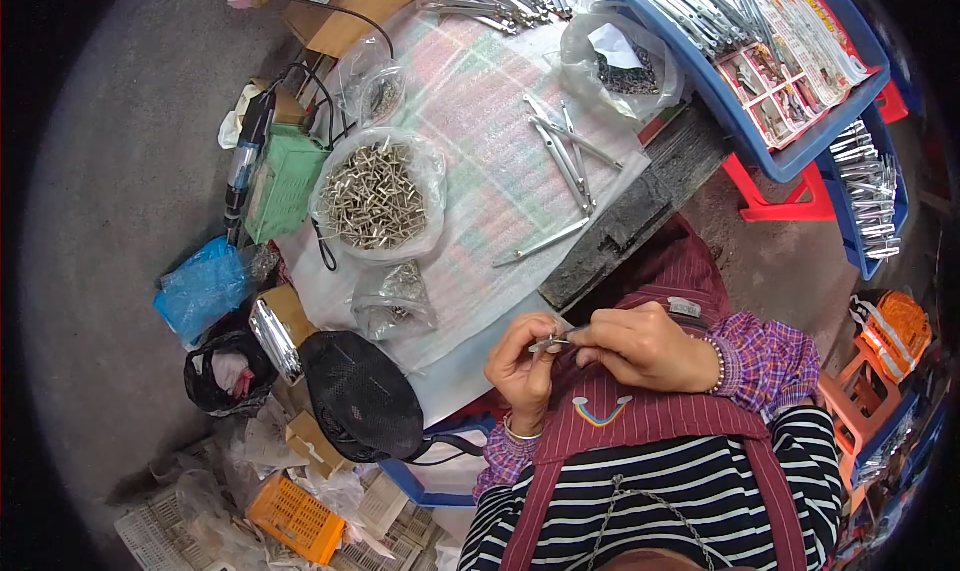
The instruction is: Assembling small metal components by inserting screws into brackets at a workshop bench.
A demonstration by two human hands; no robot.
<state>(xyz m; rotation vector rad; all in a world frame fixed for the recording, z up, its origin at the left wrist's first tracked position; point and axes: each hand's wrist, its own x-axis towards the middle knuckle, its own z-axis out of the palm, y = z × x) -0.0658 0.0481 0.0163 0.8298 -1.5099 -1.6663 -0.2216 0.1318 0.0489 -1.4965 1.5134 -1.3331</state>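
Observation:
Close to my apron, both hands meet around a small silvery metal part (549, 344). My left hand (522, 363) pinches it between thumb and fingers. From the other side, the closed fingers of my right hand (642, 348) hold its other end, most of which they cover. On the table beyond lie several long silver metal bars (568, 156), with one bar (541, 243) nearer to me. A plastic bag full of small T-shaped metal pins (376, 199) stands open to their left. Next to it is a smaller clear bag (394, 301) with a few small parts.
A blue tray (775, 161) of metal bars and a divided parts box stands at the right. An electric screwdriver (243, 166) leans by a green box (288, 186) on the left. A black mesh bag (362, 389) sits at the near left, beyond an orange basket (297, 517).

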